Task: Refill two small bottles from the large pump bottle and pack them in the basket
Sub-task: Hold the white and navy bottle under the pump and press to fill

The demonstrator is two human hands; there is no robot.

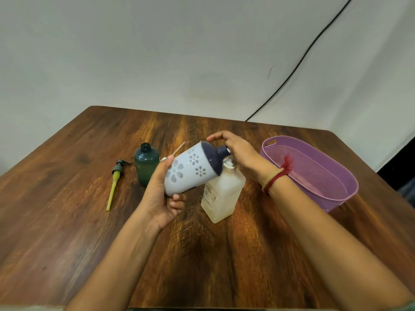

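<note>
Pump bottle (pixel 221 194) top hides under right hand (pixel 243 153).

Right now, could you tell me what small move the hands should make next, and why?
Probably press down on the top of the large pump bottle with the right hand: the left hand holds the flowered bottle tilted, its neck close by that top, where the right hand rests.

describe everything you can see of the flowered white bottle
The flowered bottle is pale with flower marks and a dark navy shoulder and neck, seemingly plastic. The left hand grips its lower body, holding it tilted above the table, neck pointing right over the clear bottle. The right hand is at its neck.
</note>
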